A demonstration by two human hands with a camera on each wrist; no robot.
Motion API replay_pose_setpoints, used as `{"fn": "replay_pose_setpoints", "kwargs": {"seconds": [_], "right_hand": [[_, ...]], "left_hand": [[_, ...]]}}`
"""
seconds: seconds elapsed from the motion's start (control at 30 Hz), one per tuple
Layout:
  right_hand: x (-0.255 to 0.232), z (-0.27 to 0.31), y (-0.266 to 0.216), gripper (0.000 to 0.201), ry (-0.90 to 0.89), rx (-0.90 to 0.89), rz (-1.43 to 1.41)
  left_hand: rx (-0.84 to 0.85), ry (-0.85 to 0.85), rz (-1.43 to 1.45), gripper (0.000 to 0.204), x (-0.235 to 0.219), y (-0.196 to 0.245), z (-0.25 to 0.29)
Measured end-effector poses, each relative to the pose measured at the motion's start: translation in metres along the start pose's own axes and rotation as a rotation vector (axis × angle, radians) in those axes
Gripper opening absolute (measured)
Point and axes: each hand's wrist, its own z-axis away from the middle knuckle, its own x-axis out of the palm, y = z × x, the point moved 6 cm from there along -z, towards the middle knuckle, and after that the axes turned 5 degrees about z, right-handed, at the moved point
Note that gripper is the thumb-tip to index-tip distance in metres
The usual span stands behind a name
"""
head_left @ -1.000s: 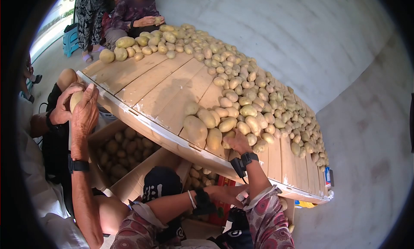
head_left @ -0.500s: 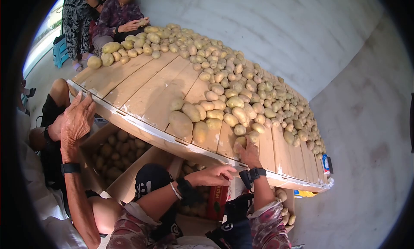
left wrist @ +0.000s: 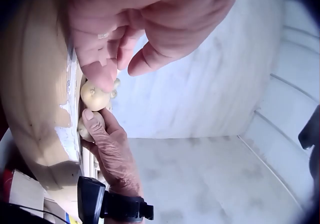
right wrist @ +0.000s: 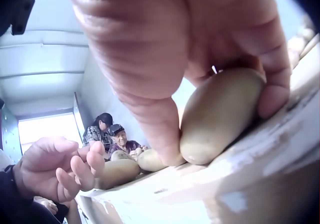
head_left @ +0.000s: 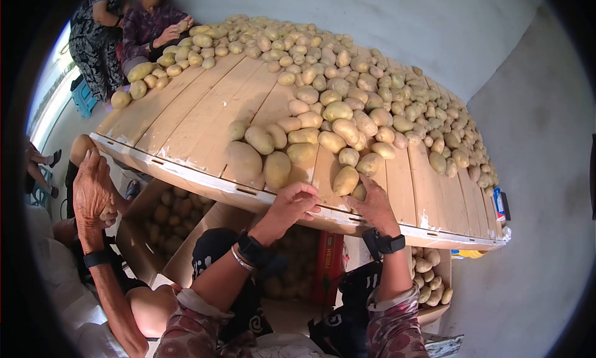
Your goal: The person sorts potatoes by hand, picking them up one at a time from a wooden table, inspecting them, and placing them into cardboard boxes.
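Note:
My right hand (head_left: 377,208) rests at the table's front edge, thumb and fingers on either side of a smooth yellow-brown potato (right wrist: 220,116). The potato lies against the tabletop, and in the head view the hand partly covers it. Just behind it sits another potato (head_left: 346,180). To the left, my left hand (head_left: 290,208) hovers over the front edge with loosely bent fingers and holds nothing. Large potatoes (head_left: 243,162) lie beyond the left hand. From the left wrist, the left fingers overlap a potato (left wrist: 95,97) near the right thumb.
A broad heap of potatoes (head_left: 372,100) covers the back and right of the plank table (head_left: 186,125). Cardboard boxes (head_left: 195,240) of potatoes stand below, beside a red carton (head_left: 328,268). A neighbour's hands (head_left: 93,193) are at the left; another person (head_left: 152,32) sits at the far end.
My left hand has risen from below the table to its front edge. The right hand has shifted slightly around the front potatoes. The neighbour's potato no longer shows, and the head view has turned.

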Motion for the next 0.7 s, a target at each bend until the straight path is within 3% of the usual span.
{"fn": "replay_pose_setpoints", "kwargs": {"seconds": [0.1,0.23,0.33,0.53,0.67,0.7], "right_hand": [[-0.007,0.002,-0.004,0.060,0.021,-0.088,-0.029],[-0.006,-0.002,0.009,0.051,0.012,0.009,-0.071],[-0.003,-0.002,0.013,0.044,0.061,0.024,-0.072],[-0.010,0.001,0.015,0.031,0.053,0.095,-0.112],[-0.009,-0.004,0.030,0.015,0.305,0.029,-0.239],[-0.011,-0.007,0.033,0.018,0.282,0.093,-0.316]], "left_hand": [[0.046,-0.004,-0.042,0.018,0.010,-0.002,-0.003],[0.145,0.045,-0.115,0.017,0.023,0.002,-0.004],[0.026,0.068,0.112,0.017,0.027,-0.011,-0.010],[-0.039,0.009,0.073,0.018,0.038,-0.028,-0.016],[-0.099,0.028,0.117,0.018,0.034,-0.034,-0.015],[-0.125,0.036,0.158,0.019,0.034,-0.035,-0.014]]}}
